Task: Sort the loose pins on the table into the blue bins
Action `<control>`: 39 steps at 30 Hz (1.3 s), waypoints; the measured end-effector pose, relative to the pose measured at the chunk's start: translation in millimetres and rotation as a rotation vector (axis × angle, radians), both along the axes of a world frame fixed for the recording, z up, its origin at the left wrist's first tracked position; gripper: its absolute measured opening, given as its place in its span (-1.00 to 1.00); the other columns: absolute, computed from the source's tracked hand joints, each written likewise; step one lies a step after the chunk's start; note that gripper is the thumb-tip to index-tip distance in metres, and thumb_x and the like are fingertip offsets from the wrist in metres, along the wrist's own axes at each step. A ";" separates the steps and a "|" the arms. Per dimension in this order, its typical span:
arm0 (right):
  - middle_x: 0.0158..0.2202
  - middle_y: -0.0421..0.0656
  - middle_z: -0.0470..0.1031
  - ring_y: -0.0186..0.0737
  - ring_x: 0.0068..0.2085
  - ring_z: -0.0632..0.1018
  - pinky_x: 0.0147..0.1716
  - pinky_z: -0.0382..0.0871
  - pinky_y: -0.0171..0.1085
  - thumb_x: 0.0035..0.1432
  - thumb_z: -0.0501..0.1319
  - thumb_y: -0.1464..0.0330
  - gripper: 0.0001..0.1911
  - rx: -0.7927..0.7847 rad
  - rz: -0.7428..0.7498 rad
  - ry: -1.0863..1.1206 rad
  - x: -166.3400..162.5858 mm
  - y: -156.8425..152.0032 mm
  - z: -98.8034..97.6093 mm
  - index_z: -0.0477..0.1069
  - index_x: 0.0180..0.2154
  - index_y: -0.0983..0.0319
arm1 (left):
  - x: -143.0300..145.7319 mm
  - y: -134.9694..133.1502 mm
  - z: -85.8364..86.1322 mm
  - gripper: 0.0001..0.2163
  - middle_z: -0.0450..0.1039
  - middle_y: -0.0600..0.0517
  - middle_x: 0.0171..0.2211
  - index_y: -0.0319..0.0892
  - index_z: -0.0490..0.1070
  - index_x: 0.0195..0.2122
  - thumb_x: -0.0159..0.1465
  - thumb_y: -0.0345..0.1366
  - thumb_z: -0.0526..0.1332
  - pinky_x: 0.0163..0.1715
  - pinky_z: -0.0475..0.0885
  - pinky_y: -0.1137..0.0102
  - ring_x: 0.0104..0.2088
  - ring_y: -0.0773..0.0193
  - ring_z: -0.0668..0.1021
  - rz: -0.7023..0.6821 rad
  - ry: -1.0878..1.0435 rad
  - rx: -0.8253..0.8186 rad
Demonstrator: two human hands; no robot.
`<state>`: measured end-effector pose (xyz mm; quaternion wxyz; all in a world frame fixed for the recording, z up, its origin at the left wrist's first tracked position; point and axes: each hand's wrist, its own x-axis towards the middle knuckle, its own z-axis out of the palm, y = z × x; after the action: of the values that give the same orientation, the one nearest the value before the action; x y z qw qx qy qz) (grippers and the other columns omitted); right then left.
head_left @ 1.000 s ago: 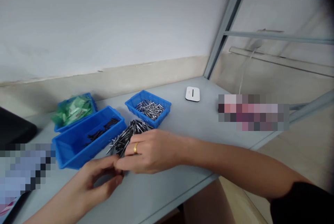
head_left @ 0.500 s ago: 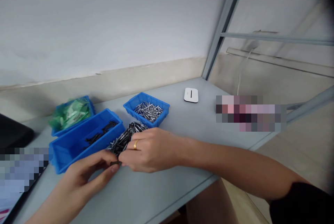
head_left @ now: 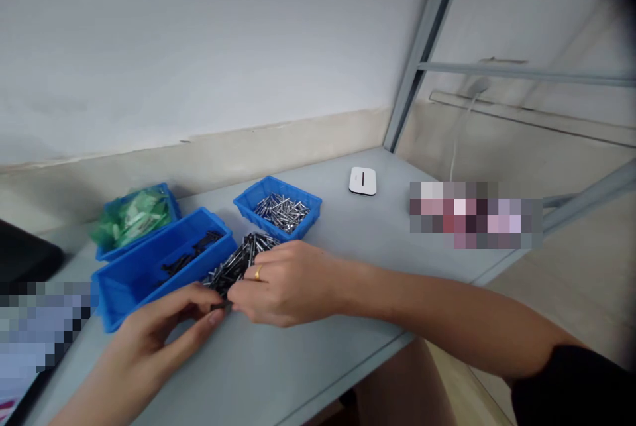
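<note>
A loose heap of small metal pins [head_left: 237, 260] lies on the grey table [head_left: 308, 346] in front of the blue trays. My right hand [head_left: 285, 283], with a gold ring, rests at the heap's near edge, fingers curled in a pinch. My left hand [head_left: 159, 326] meets it from the left, thumb and fingers pinched on a small dark piece [head_left: 220, 307] between both hands' fingertips. Which hand bears the piece I cannot tell.
A large blue tray [head_left: 149, 277] holds dark parts, a small blue tray [head_left: 278, 207] holds silvery pins, and a third blue tray [head_left: 134, 217] holds green packets. A white device [head_left: 362, 181] lies farther back. A dark object [head_left: 24, 257] sits at the left edge.
My left hand has risen and shifted slightly left, its fingertips closing up against my right hand's fingertips at the heap. The right hand has hardly moved.
</note>
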<state>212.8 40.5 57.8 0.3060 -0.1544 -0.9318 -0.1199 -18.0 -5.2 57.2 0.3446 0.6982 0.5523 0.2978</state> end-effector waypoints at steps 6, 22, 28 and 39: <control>-0.57 -0.34 0.36 -0.37 -0.50 0.38 -0.46 0.12 -0.33 0.39 0.00 0.37 -0.72 0.075 0.010 0.089 -0.4 0.3 -3.0 0.29 -0.41 0.19 | 3.4 -2.0 2.1 -0.81 0.59 0.14 -0.37 -0.01 0.56 -0.37 0.18 -0.03 0.31 -0.24 0.41 0.56 -0.29 0.27 0.55 0.007 -0.012 -0.012; -0.58 -0.35 0.36 -0.36 -0.51 0.39 -0.50 0.12 -0.33 0.36 0.04 0.38 -0.76 0.076 0.015 0.097 -0.3 0.1 -5.2 0.31 -0.40 0.19 | -22.2 15.2 -13.6 -0.90 0.62 0.18 -0.32 0.05 0.52 -0.21 0.25 -0.24 0.30 -0.28 0.48 0.65 -0.32 0.32 0.64 -0.252 0.189 0.292; -0.56 -0.34 0.40 -0.36 -0.49 0.44 -0.50 0.16 -0.33 0.36 0.03 0.37 -0.76 0.051 0.032 0.086 -0.7 0.1 -6.6 0.32 -0.39 0.19 | -18.3 13.1 -10.2 -0.93 0.60 0.17 -0.37 0.02 0.52 -0.24 0.24 -0.27 0.30 -0.33 0.49 0.64 -0.37 0.33 0.62 -0.260 0.160 0.337; -0.55 -0.33 0.44 -0.36 -0.50 0.45 -0.51 0.13 -0.31 0.43 -0.02 0.30 -0.66 0.071 0.060 0.083 -2.8 0.8 -6.3 0.35 -0.40 0.19 | 11.0 -9.5 2.5 -0.92 0.54 0.17 -0.34 0.00 0.47 -0.45 0.16 -0.18 0.27 -0.26 0.41 0.57 -0.31 0.34 0.55 0.070 -0.188 0.051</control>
<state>210.0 41.3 51.4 0.3531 -0.1200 -0.9176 -0.1372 -7.0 -14.8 59.7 0.3665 0.6558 0.5339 0.3880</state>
